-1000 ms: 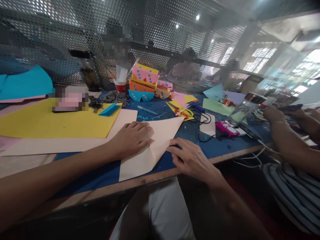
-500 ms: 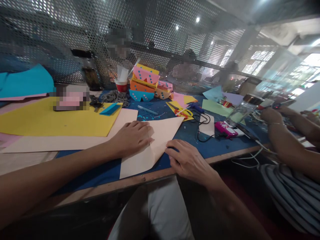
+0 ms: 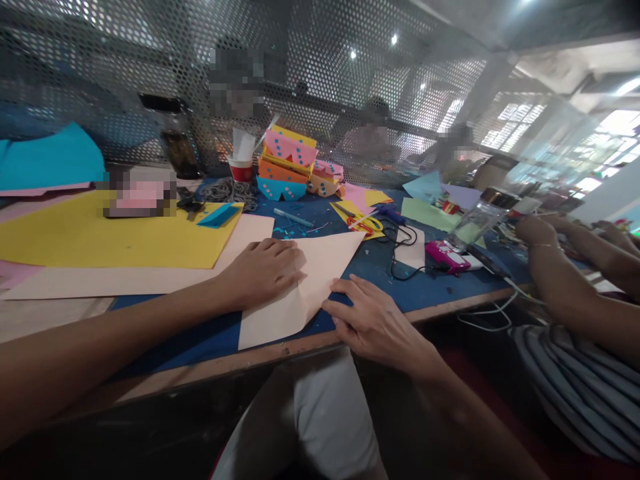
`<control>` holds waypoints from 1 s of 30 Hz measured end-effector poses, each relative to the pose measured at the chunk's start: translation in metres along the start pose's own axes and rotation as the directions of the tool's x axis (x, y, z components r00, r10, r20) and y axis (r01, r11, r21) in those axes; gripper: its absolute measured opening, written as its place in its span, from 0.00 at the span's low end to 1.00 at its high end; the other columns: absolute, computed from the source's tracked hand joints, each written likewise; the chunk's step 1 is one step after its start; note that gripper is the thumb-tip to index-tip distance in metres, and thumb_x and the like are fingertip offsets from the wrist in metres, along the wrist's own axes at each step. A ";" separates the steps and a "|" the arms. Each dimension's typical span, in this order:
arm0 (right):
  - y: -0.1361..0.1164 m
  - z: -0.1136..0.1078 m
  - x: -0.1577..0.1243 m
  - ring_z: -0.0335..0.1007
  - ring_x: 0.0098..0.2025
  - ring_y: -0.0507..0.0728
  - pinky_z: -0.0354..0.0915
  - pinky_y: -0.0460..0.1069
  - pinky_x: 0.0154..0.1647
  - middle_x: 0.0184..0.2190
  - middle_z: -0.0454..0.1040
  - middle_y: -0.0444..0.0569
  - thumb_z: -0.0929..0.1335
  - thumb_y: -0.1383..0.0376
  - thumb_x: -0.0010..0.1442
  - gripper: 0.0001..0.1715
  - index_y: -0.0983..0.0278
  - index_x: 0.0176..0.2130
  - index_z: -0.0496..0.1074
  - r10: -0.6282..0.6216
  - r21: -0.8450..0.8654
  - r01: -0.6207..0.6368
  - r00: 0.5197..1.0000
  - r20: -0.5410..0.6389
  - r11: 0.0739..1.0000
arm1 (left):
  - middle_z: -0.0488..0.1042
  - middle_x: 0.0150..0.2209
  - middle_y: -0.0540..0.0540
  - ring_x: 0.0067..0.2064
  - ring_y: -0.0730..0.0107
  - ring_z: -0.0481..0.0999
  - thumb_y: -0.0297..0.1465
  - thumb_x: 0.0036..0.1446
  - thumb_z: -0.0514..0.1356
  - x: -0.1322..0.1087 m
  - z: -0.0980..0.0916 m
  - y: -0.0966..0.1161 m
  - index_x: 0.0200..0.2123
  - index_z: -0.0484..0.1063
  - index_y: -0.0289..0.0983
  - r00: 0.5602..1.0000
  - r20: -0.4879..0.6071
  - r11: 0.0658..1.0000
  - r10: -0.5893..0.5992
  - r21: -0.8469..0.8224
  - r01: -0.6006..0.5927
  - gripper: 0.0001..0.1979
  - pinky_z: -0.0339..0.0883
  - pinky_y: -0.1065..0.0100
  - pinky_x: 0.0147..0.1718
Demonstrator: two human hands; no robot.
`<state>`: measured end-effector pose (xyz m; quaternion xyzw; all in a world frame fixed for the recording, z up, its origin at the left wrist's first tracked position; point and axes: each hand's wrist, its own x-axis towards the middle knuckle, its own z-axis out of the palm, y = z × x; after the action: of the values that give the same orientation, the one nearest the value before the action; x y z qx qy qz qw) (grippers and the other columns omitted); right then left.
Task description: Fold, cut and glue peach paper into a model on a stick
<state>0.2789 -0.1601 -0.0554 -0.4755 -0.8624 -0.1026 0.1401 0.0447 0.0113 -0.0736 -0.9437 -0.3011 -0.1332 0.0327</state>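
A pale cream sheet of paper (image 3: 280,319) lies at the table's front edge, its right part folded over or lifted in a slanting fold. My left hand (image 3: 265,272) rests flat on the sheet, fingers stretched out, pressing it down. At the sheet's right edge is my right hand (image 3: 367,313), its fingers slightly bent and apart, the tips at or touching the fold. Whether the thumb pinches the paper is hard to see. Left of my left hand are a larger cream sheet (image 3: 255,237) and a yellow sheet (image 3: 125,243), with a small folded blue paper (image 3: 219,215) on top.
Orange-handled scissors (image 3: 367,223), a glue gun (image 3: 393,213) with a black cord, a pen (image 3: 294,219) and a magenta box (image 3: 447,257) lie beyond. Decorated paper masks (image 3: 287,160), a red cup (image 3: 241,170) and jars stand behind. A co-worker's arm (image 3: 560,267) is at right.
My right hand's fingers have straightened and spread a little at the paper's edge. My left hand stays on the sheet. The view has shifted slightly.
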 end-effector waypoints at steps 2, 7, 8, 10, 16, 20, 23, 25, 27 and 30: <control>0.000 0.001 0.001 0.73 0.59 0.63 0.62 0.65 0.73 0.58 0.74 0.56 0.65 0.71 0.69 0.14 0.61 0.52 0.74 -0.024 0.011 0.024 1.000 -0.013 1.000 | 0.71 0.69 0.38 0.68 0.42 0.69 0.48 0.75 0.49 0.000 -0.001 0.000 0.66 0.70 0.40 1.000 0.008 1.000 0.000 0.010 0.000 0.27 0.64 0.43 0.64; 0.002 0.005 0.003 0.74 0.56 0.62 0.66 0.63 0.70 0.55 0.76 0.55 0.64 0.71 0.70 0.12 0.63 0.50 0.74 -0.071 0.050 0.073 0.997 -0.044 0.996 | 0.70 0.70 0.39 0.69 0.44 0.68 0.49 0.74 0.49 0.001 -0.001 0.000 0.66 0.69 0.41 1.000 0.017 1.000 -0.003 0.021 0.003 0.27 0.64 0.45 0.65; 0.002 0.005 0.003 0.74 0.56 0.62 0.66 0.63 0.70 0.55 0.76 0.55 0.64 0.71 0.70 0.12 0.63 0.50 0.74 -0.072 0.053 0.075 0.996 -0.046 0.996 | 0.70 0.70 0.39 0.69 0.44 0.68 0.49 0.74 0.49 0.001 -0.001 0.000 0.66 0.69 0.42 1.000 0.018 1.000 -0.006 0.022 0.005 0.27 0.64 0.45 0.65; 0.001 0.005 0.002 0.74 0.56 0.63 0.66 0.63 0.70 0.55 0.75 0.55 0.64 0.71 0.70 0.12 0.63 0.50 0.74 -0.070 0.053 0.073 0.997 -0.044 0.996 | 0.70 0.70 0.40 0.69 0.44 0.68 0.49 0.74 0.49 0.001 -0.001 0.000 0.66 0.70 0.42 1.000 0.020 1.000 -0.011 0.023 0.010 0.27 0.64 0.46 0.65; -0.007 0.000 -0.002 0.74 0.58 0.64 0.67 0.64 0.69 0.58 0.71 0.56 0.66 0.70 0.69 0.19 0.59 0.57 0.73 -0.048 0.031 0.048 0.999 -0.001 0.998 | 0.70 0.70 0.38 0.68 0.42 0.68 0.49 0.74 0.49 0.001 -0.001 0.001 0.66 0.70 0.40 1.000 0.020 1.000 -0.008 0.020 0.007 0.28 0.64 0.43 0.64; -0.011 -0.002 -0.003 0.74 0.59 0.64 0.68 0.64 0.69 0.60 0.69 0.58 0.66 0.71 0.69 0.20 0.59 0.58 0.72 -0.040 0.033 0.039 0.999 0.017 0.999 | 0.71 0.70 0.38 0.68 0.43 0.69 0.49 0.74 0.49 0.001 0.000 0.000 0.66 0.70 0.41 1.000 0.018 1.000 0.001 0.022 -0.001 0.27 0.64 0.44 0.64; -0.012 -0.002 -0.003 0.72 0.62 0.65 0.67 0.64 0.70 0.62 0.68 0.59 0.66 0.71 0.69 0.21 0.59 0.59 0.72 -0.030 0.040 0.029 0.999 0.029 0.999 | 0.71 0.70 0.38 0.68 0.42 0.69 0.49 0.75 0.49 0.001 0.000 0.000 0.66 0.70 0.40 1.000 0.013 1.000 0.006 0.022 -0.006 0.27 0.65 0.43 0.63; -0.012 -0.003 -0.003 0.72 0.62 0.65 0.67 0.65 0.70 0.62 0.68 0.59 0.66 0.71 0.69 0.21 0.59 0.59 0.72 -0.024 0.048 0.022 0.999 0.036 0.999 | 0.71 0.69 0.37 0.68 0.41 0.69 0.48 0.75 0.49 0.001 -0.001 0.001 0.65 0.70 0.38 1.000 0.009 1.000 0.008 0.019 -0.008 0.27 0.65 0.42 0.63; -0.013 -0.004 -0.003 0.72 0.63 0.65 0.67 0.65 0.69 0.62 0.68 0.59 0.66 0.71 0.69 0.22 0.58 0.60 0.72 -0.021 0.058 0.019 0.999 0.043 0.998 | 0.71 0.69 0.36 0.67 0.41 0.70 0.47 0.75 0.50 0.001 -0.002 0.001 0.65 0.71 0.38 1.000 0.006 1.000 0.007 0.016 -0.007 0.27 0.66 0.41 0.63; -0.013 -0.006 -0.003 0.72 0.64 0.65 0.67 0.65 0.69 0.63 0.68 0.60 0.66 0.71 0.69 0.23 0.58 0.60 0.72 -0.018 0.062 0.015 0.999 0.050 0.998 | 0.72 0.69 0.36 0.67 0.41 0.70 0.47 0.74 0.51 0.001 -0.002 0.001 0.65 0.71 0.39 1.000 0.003 1.000 0.007 0.010 -0.007 0.26 0.66 0.41 0.63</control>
<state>0.2703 -0.1715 -0.0519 -0.4662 -0.8723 -0.0650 0.1323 0.0457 0.0106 -0.0714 -0.9447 -0.2987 -0.1303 0.0374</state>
